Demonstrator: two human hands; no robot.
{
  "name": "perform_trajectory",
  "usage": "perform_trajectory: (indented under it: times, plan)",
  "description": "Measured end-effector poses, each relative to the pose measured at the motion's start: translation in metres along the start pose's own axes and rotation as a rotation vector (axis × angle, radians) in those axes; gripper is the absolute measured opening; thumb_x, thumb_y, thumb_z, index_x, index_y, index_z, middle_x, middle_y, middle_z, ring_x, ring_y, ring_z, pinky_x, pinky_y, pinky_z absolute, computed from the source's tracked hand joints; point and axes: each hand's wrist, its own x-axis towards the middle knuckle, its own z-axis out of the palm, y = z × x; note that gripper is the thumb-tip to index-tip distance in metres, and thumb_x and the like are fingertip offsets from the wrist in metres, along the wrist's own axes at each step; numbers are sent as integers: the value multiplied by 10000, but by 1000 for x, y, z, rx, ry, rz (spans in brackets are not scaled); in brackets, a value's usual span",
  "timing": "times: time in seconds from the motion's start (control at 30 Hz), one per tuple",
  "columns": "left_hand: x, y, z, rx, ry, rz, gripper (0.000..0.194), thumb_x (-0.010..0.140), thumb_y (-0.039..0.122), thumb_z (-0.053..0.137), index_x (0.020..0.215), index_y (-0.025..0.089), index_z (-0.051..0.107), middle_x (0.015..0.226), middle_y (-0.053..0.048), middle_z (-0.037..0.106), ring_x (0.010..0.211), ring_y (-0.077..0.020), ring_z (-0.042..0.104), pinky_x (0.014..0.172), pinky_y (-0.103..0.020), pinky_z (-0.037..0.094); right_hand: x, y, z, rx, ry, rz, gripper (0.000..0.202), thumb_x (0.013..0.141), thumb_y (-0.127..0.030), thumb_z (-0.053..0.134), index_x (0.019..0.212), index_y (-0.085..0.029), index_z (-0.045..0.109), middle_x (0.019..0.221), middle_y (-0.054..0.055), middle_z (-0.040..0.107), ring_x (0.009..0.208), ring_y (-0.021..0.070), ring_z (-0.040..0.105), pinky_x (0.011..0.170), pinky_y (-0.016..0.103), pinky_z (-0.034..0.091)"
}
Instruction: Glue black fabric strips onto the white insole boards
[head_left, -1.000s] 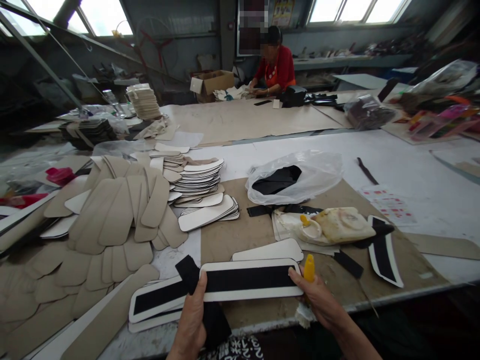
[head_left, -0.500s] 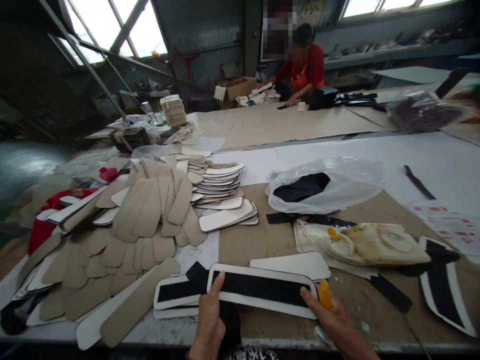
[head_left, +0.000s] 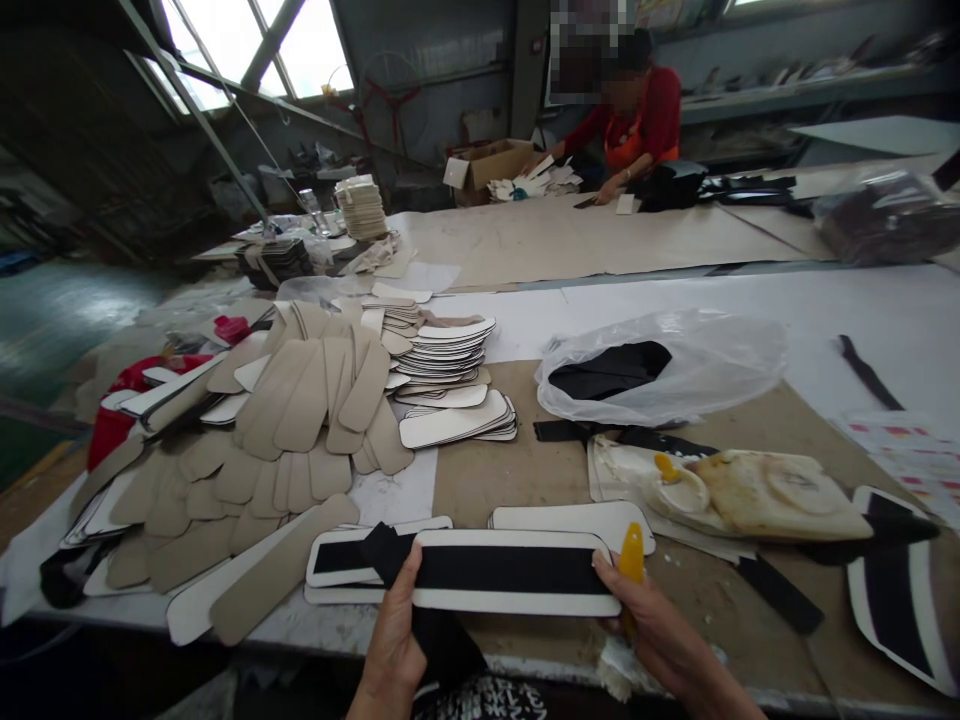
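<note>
Between my two hands is a white rounded panel with a black strip (head_left: 517, 572) along its middle. My left hand (head_left: 396, 625) grips its left end, thumb on top. At the right end, my right hand (head_left: 660, 620) pinches the panel and also has a yellow plastic spreader (head_left: 632, 555) sticking up from its fingers. Left of the held panel, similar strip-faced panels (head_left: 337, 560) lie stacked, with a loose black piece (head_left: 386, 553) over them. Just behind it lies a plain white panel (head_left: 574, 525). A black cloth (head_left: 442, 645) hangs near my left wrist.
Beige panels (head_left: 285, 400) heap on the left beside a stack of white panels (head_left: 450, 350). A plastic bag (head_left: 705, 370) holds black pieces. A glue-stained container (head_left: 780, 490) lies at right, near another strip-faced panel (head_left: 896, 590). Across the table works a person in red (head_left: 660, 120).
The held panel has turned to lie more level, with its right end raised. The yellow spreader stands more upright in my right hand. The camera view has shifted slightly.
</note>
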Motion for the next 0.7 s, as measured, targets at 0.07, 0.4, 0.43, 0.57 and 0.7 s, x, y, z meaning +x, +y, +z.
perform_trajectory:
  times: [0.07, 0.4, 0.43, 0.57, 0.7]
  plan:
    - [-2, -3, -6, -36, -14, -30, 538, 683, 331, 648, 1168, 141, 515, 955, -110, 680, 900, -266, 621, 834, -398, 494, 6, -1, -1, 41, -52, 30, 277, 692, -445, 637, 717, -206, 497, 591, -66, 396, 475, 47, 328, 378, 149, 276]
    - [-17, 7, -44, -16, 120, 44, 552, 666, 354, 657, 1153, 133, 524, 950, -120, 680, 877, -271, 629, 791, -400, 511, 27, 5, 26, -33, -142, 96, 325, 730, -496, 567, 651, -197, 464, 508, -69, 352, 421, 51, 272, 375, 171, 266]
    - [-18, 13, -52, 23, 174, 93, 543, 648, 338, 676, 1134, 138, 538, 927, -112, 687, 865, -267, 634, 780, -391, 515, 28, 10, 35, -108, -130, 79, 343, 733, -515, 550, 639, -196, 464, 503, -65, 356, 425, 56, 287, 378, 175, 268]
    - [-23, 56, -88, 186, 349, 203, 501, 590, 286, 725, 1045, 129, 588, 795, -94, 705, 781, -260, 652, 716, -378, 531, 39, 29, 81, -485, -153, 1, 390, 740, -560, 484, 612, -192, 504, 484, -40, 404, 431, 85, 355, 388, 200, 287]
    - [-19, 105, -111, 317, 491, 160, 465, 529, 301, 754, 913, 76, 620, 621, -68, 681, 665, -265, 650, 623, -374, 538, 49, 47, 130, -889, -165, -310, 394, 804, -478, 381, 567, -194, 515, 489, -14, 479, 454, 112, 419, 437, 223, 305]
